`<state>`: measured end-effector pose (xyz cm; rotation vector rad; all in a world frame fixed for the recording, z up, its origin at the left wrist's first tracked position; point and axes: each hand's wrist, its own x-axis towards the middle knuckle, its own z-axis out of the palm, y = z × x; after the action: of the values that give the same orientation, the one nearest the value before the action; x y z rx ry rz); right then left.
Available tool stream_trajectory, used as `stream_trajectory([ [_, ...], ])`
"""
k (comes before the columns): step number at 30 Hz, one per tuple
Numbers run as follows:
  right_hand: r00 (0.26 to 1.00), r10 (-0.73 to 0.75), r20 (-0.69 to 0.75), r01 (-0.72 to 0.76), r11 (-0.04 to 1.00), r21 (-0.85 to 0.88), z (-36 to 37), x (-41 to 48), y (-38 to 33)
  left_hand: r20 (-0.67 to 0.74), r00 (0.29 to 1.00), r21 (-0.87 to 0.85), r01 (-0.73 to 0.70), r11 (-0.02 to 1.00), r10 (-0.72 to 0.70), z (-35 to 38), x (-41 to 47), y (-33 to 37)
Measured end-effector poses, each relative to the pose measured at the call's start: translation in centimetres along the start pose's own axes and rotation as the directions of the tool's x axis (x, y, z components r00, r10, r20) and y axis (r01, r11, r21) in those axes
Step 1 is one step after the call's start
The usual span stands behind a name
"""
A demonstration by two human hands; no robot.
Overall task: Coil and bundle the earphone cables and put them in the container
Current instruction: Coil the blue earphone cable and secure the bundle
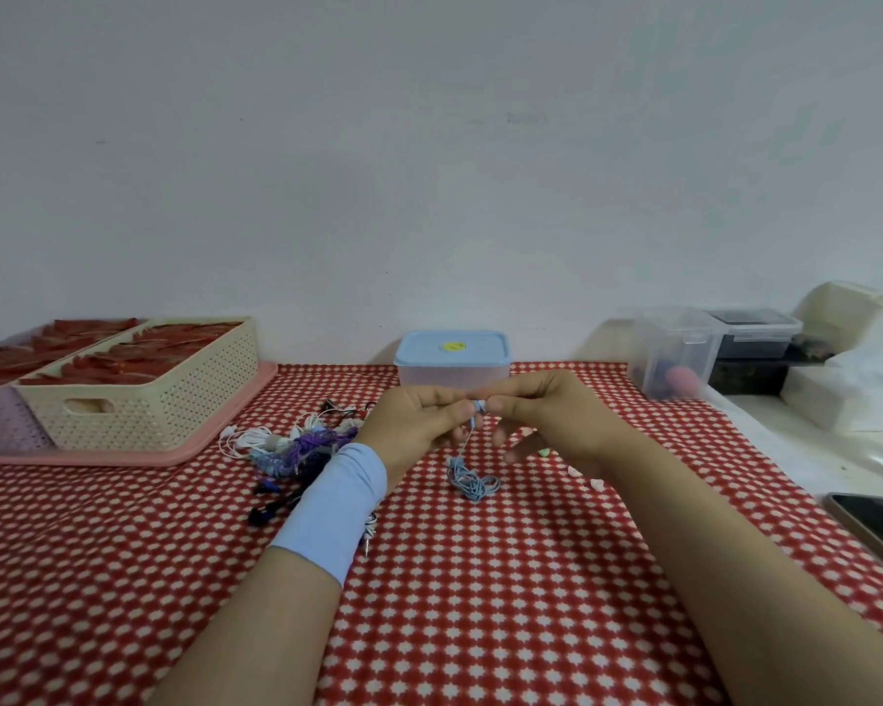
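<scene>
My left hand [419, 420] and my right hand [546, 415] meet above the red patterned cloth and both pinch the top end of a light blue earphone cable [472, 482]. The cable hangs down from my fingers and its loose tangle lies on the cloth below them. A pile of tangled earphone cables [297, 445], white, purple, blue and black, lies to the left beside my left wrist. A clear container with a light blue lid [452, 361] stands shut at the back, just behind my hands.
Cream woven baskets [144, 394] holding red items sit on a pink tray at the left. Clear storage boxes [676, 351] stand at the back right. A phone [878, 527] lies at the right edge. Small pale bits [596, 483] lie on the cloth near my right wrist.
</scene>
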<state>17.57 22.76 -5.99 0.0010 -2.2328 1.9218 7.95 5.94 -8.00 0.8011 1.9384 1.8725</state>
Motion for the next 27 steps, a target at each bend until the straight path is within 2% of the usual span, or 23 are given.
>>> stream_trajectory([
  [6,0.973,0.181,0.142,-0.205,0.963,0.176,-0.35,-0.18,-0.41,0.134,0.991,-0.100,0.042,0.994,-0.028,-0.13,-0.50,0.39],
  [10,0.953,0.231,0.196,-0.272,0.937,0.218,-0.41,-0.01,-0.35,0.202,0.979,-0.150,0.053,0.987,-0.022,-0.17,-0.60,0.36],
  [17,0.940,0.289,0.185,-0.312,0.943,0.117,-0.65,0.08,-0.26,0.241,0.970,-0.104,0.055,0.993,-0.028,-0.13,-0.45,0.08],
  [23,0.902,0.337,0.270,-0.389,0.905,0.171,-0.86,-0.01,-0.31,0.235,0.971,-0.072,0.050,0.996,-0.032,-0.01,-0.50,0.24],
  [27,0.882,0.366,0.296,-0.428,0.885,0.181,-0.80,0.03,-0.28,0.213,0.977,0.045,0.000,0.999,-0.010,0.01,-0.39,0.32],
])
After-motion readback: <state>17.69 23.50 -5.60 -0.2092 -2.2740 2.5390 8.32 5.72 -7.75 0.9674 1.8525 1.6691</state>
